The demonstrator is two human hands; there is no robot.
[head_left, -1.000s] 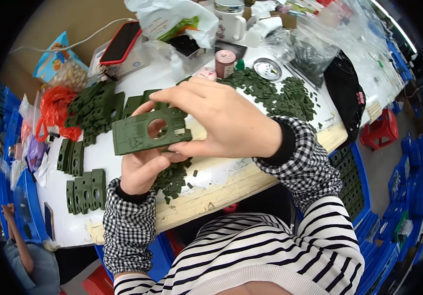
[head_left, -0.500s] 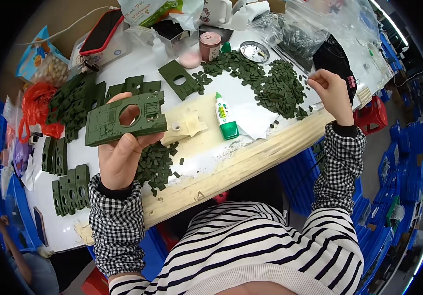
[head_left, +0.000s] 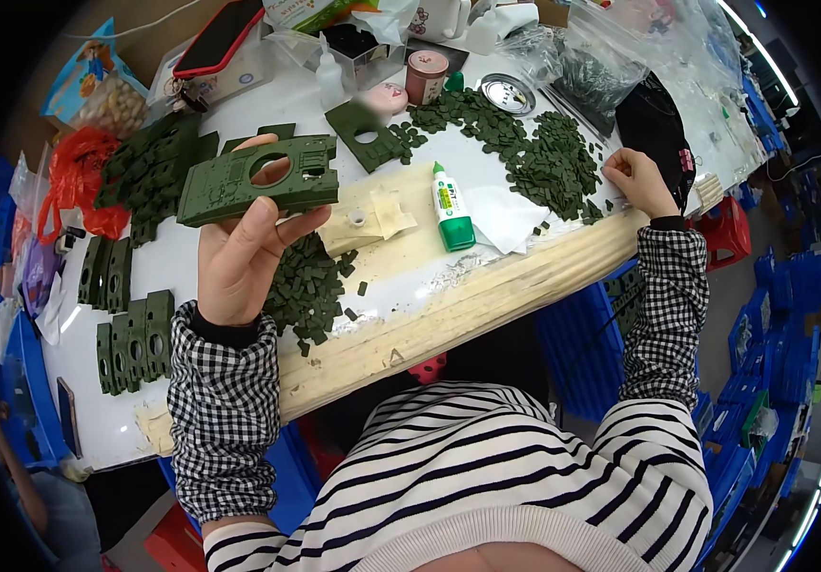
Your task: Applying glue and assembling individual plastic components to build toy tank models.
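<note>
My left hand (head_left: 237,262) is wrapped round a dark green plastic model tank hull (head_left: 225,194), raised above the table and tilted. A large round hole goes through the hull's deck. At the right, my right hand (head_left: 643,183) is pinched at the fingertips, low over the table beside a heap of small dark green plastic pieces (head_left: 552,172). Anything between those fingertips is too small to make out. Another heap of such pieces (head_left: 307,291) lies below my left hand. Between the hands, a glue bottle (head_left: 452,212) with a green cap lies on a wooden board.
More hulls (head_left: 148,176) are piled at the left, with narrow green parts (head_left: 134,345) lined up nearer. At the back stand a phone (head_left: 219,40), a pink tin (head_left: 426,78) and a round metal lid (head_left: 507,93). A black bag (head_left: 654,124) lies beyond my right hand.
My left hand has lifted the hull a little farther away and turned it slightly. My right hand has come lower, closer to the table's near edge. The whole view has shifted slightly.
</note>
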